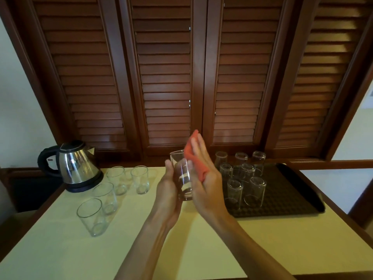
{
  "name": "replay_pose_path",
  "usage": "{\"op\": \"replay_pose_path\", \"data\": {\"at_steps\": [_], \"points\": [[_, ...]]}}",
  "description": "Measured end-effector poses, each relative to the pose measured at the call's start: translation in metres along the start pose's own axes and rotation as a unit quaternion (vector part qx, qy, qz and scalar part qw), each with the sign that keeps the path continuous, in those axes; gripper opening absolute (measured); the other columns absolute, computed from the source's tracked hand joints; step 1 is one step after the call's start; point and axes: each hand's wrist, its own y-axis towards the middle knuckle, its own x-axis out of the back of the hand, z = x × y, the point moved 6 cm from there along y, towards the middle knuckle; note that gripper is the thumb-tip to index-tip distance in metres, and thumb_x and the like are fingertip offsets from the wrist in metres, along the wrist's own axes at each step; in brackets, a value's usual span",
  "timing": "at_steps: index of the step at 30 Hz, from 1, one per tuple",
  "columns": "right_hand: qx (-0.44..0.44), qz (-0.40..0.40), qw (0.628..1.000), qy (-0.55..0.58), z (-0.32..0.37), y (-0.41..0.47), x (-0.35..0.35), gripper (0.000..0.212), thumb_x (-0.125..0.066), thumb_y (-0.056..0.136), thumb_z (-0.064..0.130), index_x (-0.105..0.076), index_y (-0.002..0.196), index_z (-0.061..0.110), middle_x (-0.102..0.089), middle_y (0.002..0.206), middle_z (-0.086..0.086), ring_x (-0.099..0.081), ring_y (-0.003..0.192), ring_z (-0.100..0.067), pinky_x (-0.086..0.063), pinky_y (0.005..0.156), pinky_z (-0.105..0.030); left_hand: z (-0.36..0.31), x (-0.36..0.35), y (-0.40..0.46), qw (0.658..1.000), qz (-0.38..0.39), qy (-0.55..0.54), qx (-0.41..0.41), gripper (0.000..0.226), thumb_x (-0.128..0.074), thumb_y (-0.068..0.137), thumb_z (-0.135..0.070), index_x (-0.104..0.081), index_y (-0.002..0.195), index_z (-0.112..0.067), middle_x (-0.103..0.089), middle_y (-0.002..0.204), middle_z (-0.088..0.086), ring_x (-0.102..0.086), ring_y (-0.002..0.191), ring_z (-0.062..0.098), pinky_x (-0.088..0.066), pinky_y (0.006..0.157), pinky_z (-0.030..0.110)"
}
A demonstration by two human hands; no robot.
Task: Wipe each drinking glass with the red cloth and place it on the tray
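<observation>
Seen from a head-worn camera looking down at a pale cream worktop (66, 257) set before dark wooden louvred doors (165, 77). At the centre, two bare hands are raised close together around one clear drinking glass (182, 174), held above the worktop roughly upright with its rim tilted slightly away. The left hand (168, 190) curls round the glass from the left and grips it; the right hand (203, 178) lies with fingers nearly straight, pressing a red cloth (194, 158) flat against the glass's right side — the wiping seems to be in progress. The tray (292, 199), a dark, textured rectangle with raised edges, lies just right of the hands and nearer the right one, so the glass's likely path is a short move rightward. On it stand about eight smooth, clear tumblers (254, 190), upside down in rows. On the left of the worktop four more plain glasses (91, 217) stand upright — apparently waiting to be wiped. Behind them sits a shiny steel kettle (77, 166) with a black handle and base.
</observation>
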Motion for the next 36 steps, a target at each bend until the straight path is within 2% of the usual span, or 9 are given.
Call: {"op": "replay_pose_path", "data": {"at_steps": [3,9,15,18,20,25,29,31,36], "points": [[0.093,0.060,0.993,-0.046,-0.009,-0.029,-0.014,0.050,-0.043,0.106,0.024,-0.032,0.155,0.017,-0.018,0.168,0.008,-0.013,0.156,-0.019,-0.022,0.124,-0.054,-0.014,0.002,0.001,0.999,0.001,-0.020,-0.040,0.063,-0.028,0.106,-0.058,-0.067,0.132,-0.016,-0.075,0.124,0.011,-0.070,0.121,0.025,-0.053,0.100,0.044],[-0.070,-0.013,0.993,0.092,-0.006,0.000,0.002,0.042,-0.047,0.106,0.029,-0.040,0.146,0.037,-0.061,0.126,0.035,-0.058,0.120,0.008,-0.051,0.090,-0.013,-0.014,-0.015,-0.015,0.992,0.024,0.091,-0.089,0.064,-0.044,0.086,-0.068,-0.065,0.129,-0.026,-0.077,0.115,-0.003,-0.074,0.107,0.011,-0.064,0.082,0.034],[0.091,0.023,0.995,0.018,0.011,-0.027,-0.010,0.048,-0.045,0.106,0.022,-0.034,0.153,0.021,-0.021,0.166,0.015,-0.017,0.155,-0.014,-0.022,0.124,-0.039,-0.041,-0.009,-0.009,0.990,-0.022,0.050,-0.131,0.050,-0.049,0.098,-0.052,-0.071,0.126,-0.017,-0.074,0.122,0.015,-0.070,0.117,0.031,-0.058,0.099,0.046],[-0.008,-0.012,0.998,0.066,-0.007,-0.012,-0.004,0.053,-0.045,0.105,0.033,-0.026,0.155,0.032,-0.027,0.161,0.024,-0.026,0.151,-0.006,-0.031,0.120,-0.028,-0.033,-0.011,-0.008,0.991,-0.032,0.054,-0.116,0.048,-0.043,0.098,-0.054,-0.072,0.120,-0.023,-0.077,0.117,0.008,-0.073,0.112,0.025,-0.060,0.093,0.046],[-0.030,-0.040,0.997,0.064,-0.006,0.004,0.005,0.053,-0.045,0.102,0.044,-0.028,0.152,0.045,-0.033,0.163,0.009,-0.029,0.151,-0.017,-0.037,0.119,-0.040,-0.021,-0.017,-0.012,0.994,-0.013,0.077,-0.080,0.050,-0.034,0.101,-0.057,-0.070,0.124,-0.030,-0.077,0.121,0.001,-0.073,0.110,0.014,-0.060,0.093,0.043],[0.101,0.065,0.992,-0.023,-0.006,-0.026,-0.013,0.051,-0.045,0.106,0.021,-0.031,0.155,0.014,-0.022,0.167,0.003,-0.017,0.155,-0.018,-0.020,0.126,-0.038,-0.034,-0.008,0.001,0.997,0.004,-0.024,-0.068,0.066,-0.044,0.095,-0.062,-0.062,0.138,-0.014,-0.074,0.124,0.008,-0.068,0.122,0.024,-0.053,0.102,0.045],[-0.060,-0.017,0.995,0.081,-0.022,-0.010,0.005,0.054,-0.044,0.104,0.033,-0.029,0.155,0.028,-0.041,0.157,0.013,-0.038,0.146,-0.007,-0.036,0.120,-0.039,-0.026,-0.008,-0.004,0.995,-0.034,0.038,-0.089,0.065,-0.050,0.092,-0.062,-0.055,0.136,-0.015,-0.072,0.124,0.013,-0.073,0.112,0.029,-0.059,0.096,0.052],[-0.012,-0.022,0.999,0.030,-0.010,-0.001,0.007,0.053,-0.044,0.105,0.029,-0.028,0.156,0.023,-0.028,0.164,0.013,-0.027,0.151,-0.008,-0.029,0.122,-0.032,-0.013,-0.012,-0.011,0.992,-0.039,0.081,-0.083,0.059,-0.043,0.096,-0.063,-0.058,0.134,-0.021,-0.072,0.126,0.006,-0.073,0.113,0.020,-0.060,0.096,0.048],[0.134,0.038,0.988,-0.062,-0.010,-0.039,-0.012,0.052,-0.044,0.106,0.016,-0.030,0.156,0.020,-0.017,0.168,0.004,-0.012,0.156,-0.025,-0.022,0.123,-0.058,-0.028,-0.010,-0.005,0.994,-0.027,0.014,-0.106,0.045,-0.044,0.099,-0.050,-0.071,0.119,-0.020,-0.080,0.111,0.002,-0.075,0.107,0.016,-0.060,0.087,0.035]]}}
